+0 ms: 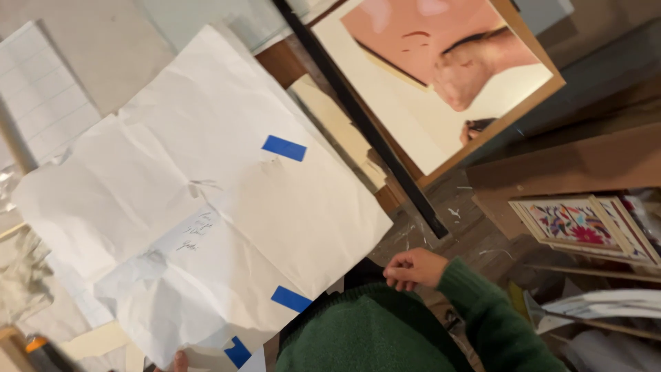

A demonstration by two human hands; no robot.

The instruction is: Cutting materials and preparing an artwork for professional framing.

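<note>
One large creased white paper-wrapped flat package [206, 200] is showing, and three strips of blue tape are sitting on it: one near the top [284, 148], one lower down [290, 299], one at the bottom edge [237, 352]. Two framed pictures are coming up: one big wooden-framed pink and cream painting [441, 76], one small frame with colourful floral embroidery [585, 227]. Two hands are showing: the right hand [415, 268] and a sliver of the left hand [179, 361].

R hand [413, 268] loosely curled; L fingers [180, 359] barely visible.
</note>
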